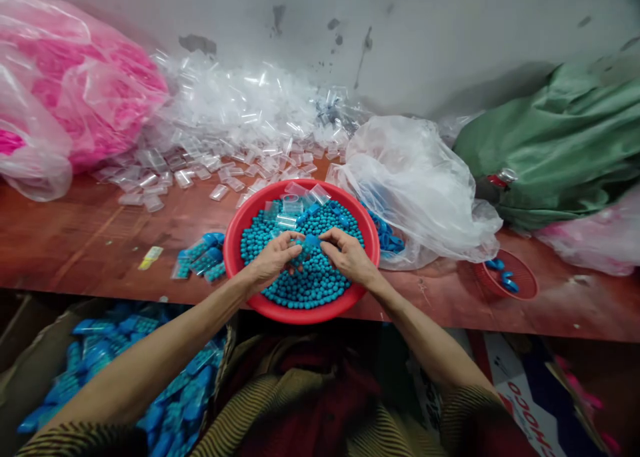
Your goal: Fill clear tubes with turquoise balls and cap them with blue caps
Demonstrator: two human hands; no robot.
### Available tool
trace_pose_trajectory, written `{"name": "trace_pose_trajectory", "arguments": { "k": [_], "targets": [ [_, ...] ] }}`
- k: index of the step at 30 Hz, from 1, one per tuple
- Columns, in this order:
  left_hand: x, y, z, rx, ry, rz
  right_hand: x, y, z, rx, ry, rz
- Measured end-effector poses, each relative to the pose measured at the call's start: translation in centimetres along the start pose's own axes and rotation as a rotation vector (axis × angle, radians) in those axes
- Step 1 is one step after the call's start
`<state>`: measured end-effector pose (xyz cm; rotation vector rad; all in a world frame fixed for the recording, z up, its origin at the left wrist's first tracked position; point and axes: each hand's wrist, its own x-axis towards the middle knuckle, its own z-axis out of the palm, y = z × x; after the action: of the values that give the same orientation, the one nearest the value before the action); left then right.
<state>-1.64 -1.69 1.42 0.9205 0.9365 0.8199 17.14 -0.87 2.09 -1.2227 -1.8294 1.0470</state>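
Note:
A red basin full of small blue balls stands at the table's front edge. Over it, my left hand is closed on a small clear plastic container with blue balls inside. My right hand pinches a blue cap at the container's top end; whether it is fully seated I cannot tell. Several empty clear containers lie on the balls at the basin's far side, with a few blue caps beside them.
Filled, capped containers lie left of the basin; more fill a carton below. Loose clear containers are heaped behind. To the right are a white plastic bag, a small red basket and green cloth. A pink-filled bag stands left.

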Motion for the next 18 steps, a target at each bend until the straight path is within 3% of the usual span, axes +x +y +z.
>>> {"name": "trace_pose_trajectory", "arguments": {
  "k": [4,8,12,18],
  "targets": [
    [-0.6,-0.3,1.4,-0.037,0.018,0.048,-0.3,-0.4,1.9,0.148,0.074,0.075],
    [-1.2,-0.1,2.0,-0.070,0.032,0.053,-0.6,-0.7,2.1,0.237,0.084,0.128],
    [-1.6,0.1,1.9,-0.074,0.062,0.047,-0.9,-0.9,1.9,0.122,0.114,0.037],
    [-1.6,-0.4,2.2,-0.020,0.150,0.068,-0.5,-0.3,1.6,0.069,-0.075,-0.068]
  ]
}}
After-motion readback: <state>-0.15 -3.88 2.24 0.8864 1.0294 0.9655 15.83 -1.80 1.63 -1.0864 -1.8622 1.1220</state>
